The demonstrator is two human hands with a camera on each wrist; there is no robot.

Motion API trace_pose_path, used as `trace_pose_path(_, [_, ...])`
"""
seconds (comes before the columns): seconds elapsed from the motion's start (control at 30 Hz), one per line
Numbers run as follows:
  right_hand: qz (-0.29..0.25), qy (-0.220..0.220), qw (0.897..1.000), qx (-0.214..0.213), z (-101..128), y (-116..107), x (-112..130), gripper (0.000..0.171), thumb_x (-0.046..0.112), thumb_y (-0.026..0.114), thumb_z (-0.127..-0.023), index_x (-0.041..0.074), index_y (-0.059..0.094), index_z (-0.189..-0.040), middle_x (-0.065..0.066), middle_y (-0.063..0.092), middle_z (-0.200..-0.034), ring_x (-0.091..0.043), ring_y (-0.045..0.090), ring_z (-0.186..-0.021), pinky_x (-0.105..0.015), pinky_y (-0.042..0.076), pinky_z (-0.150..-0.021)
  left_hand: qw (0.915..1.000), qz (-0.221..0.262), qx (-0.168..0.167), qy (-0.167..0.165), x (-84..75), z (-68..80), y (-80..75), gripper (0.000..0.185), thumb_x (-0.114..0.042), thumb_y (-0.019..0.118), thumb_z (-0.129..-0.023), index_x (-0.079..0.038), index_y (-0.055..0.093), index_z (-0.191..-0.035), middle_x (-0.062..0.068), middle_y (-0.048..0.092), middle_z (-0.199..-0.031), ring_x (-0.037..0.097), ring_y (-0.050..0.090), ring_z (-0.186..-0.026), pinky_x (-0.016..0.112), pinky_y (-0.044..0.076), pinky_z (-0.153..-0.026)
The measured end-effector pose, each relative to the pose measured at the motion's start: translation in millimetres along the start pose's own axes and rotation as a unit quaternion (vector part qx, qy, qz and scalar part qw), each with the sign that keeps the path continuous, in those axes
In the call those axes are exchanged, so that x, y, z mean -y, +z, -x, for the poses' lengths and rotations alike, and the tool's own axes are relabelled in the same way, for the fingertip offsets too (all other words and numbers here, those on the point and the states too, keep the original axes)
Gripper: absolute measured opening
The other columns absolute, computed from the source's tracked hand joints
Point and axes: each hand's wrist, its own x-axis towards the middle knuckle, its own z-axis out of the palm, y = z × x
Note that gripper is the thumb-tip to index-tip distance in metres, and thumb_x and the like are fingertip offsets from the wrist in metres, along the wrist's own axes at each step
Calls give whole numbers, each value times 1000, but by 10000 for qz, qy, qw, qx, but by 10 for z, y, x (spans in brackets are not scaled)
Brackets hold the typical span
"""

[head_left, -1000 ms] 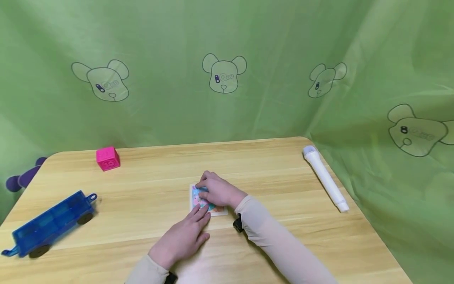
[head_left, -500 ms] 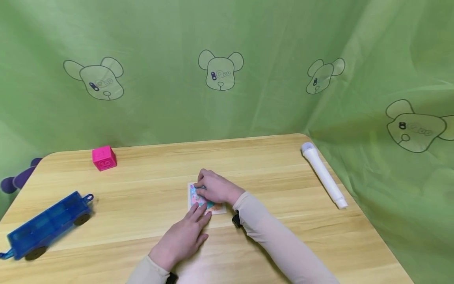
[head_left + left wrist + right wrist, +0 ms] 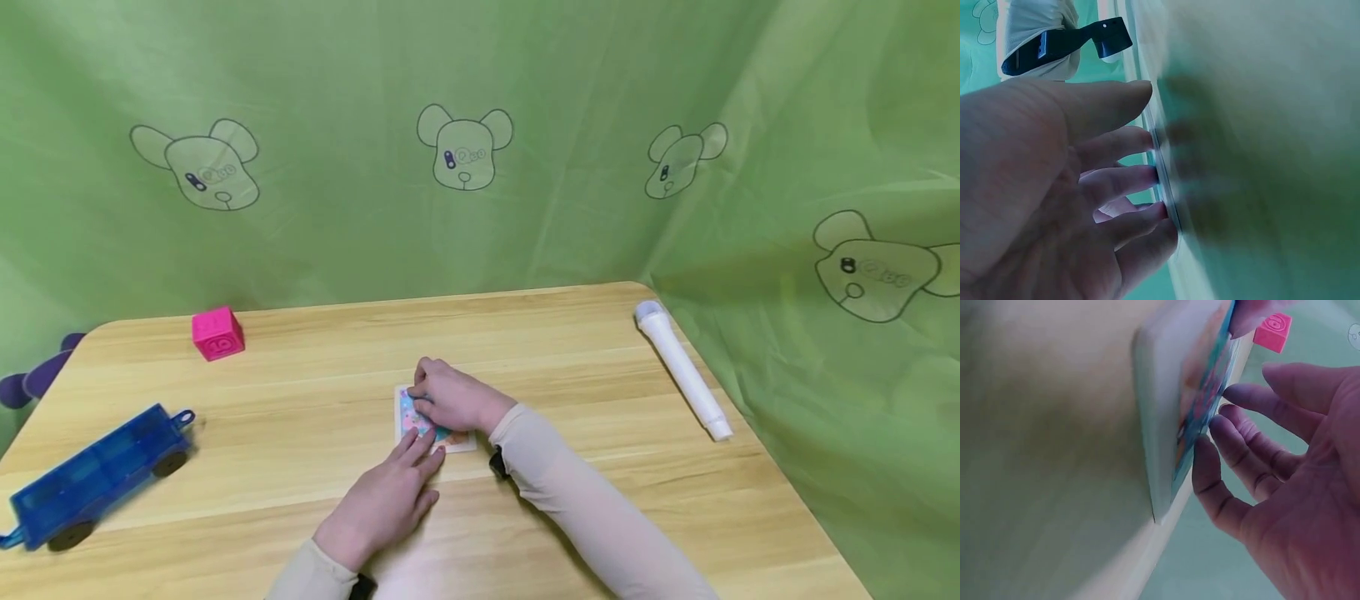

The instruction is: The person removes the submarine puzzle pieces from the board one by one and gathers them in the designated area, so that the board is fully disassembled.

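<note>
A small picture card (image 3: 407, 417) lies flat near the middle of the wooden table (image 3: 600, 350). My right hand (image 3: 448, 398) rests on top of it with bent fingers. In the right wrist view its fingertips (image 3: 1207, 453) press on the colourful face of the thick white card (image 3: 1200, 406). My left hand (image 3: 390, 492) lies just in front of the card. Its straight fingers reach the card's near edge and touch it. The left wrist view shows that left hand (image 3: 1085, 187) with its fingers extended against the surface.
A pink cube (image 3: 217, 333) sits at the back left and a blue toy wagon (image 3: 93, 477) at the left edge. A white pen-like cylinder (image 3: 681, 368) lies along the right edge. A purple toy (image 3: 30, 379) shows past the left rim. Green cloth hangs behind.
Both hands stay on the card almost unmoved. The head view has shifted slightly, so everything sits a little lower left than one second ago.
</note>
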Motion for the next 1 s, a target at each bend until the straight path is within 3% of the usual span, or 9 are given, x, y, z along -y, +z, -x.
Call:
trace_pose_path(0.27, [-31,158,9998,-69,-54,34,21,33,16,49,-103,4,60,-132,-4,49,-122,-16,48,-113,-27,43,-101,9999,25,-5,-157,4,6,-36,49,-21,66,-94,3,56,-135,21,42,-148,40,35,-138,49,42,-104])
trace_pose_path(0.63, [-703,454,9965,-38,-26,-7,25,24,10,47,-103,9,64,-120,-2,49,-118,-18,45,-110,-31,43,-99,9999,113,-54,-90,10,-11,-8,49,-21,66,-94,3,55,-136,21,41,-149,41,34,-138,49,40,-105])
trace_pose_path(0.8, [-360,399,9984,-175,-4,-14,22,32,13,50,-103,5,63,-130,-3,51,-119,-16,51,-109,-29,45,-99,9998,152,-49,-94,10,-12,-7,50,-21,66,-95,3,55,-137,21,41,-149,41,33,-139,49,40,-105])
trace_pose_path(1.0, [7,51,9999,-156,-4,-25,-25,31,11,55,-100,6,65,-129,-4,52,-113,-15,51,-102,-26,47,-91,9998,137,-58,-97,14,-6,-1,50,-21,66,-94,3,55,-136,21,42,-148,41,33,-138,49,41,-104])
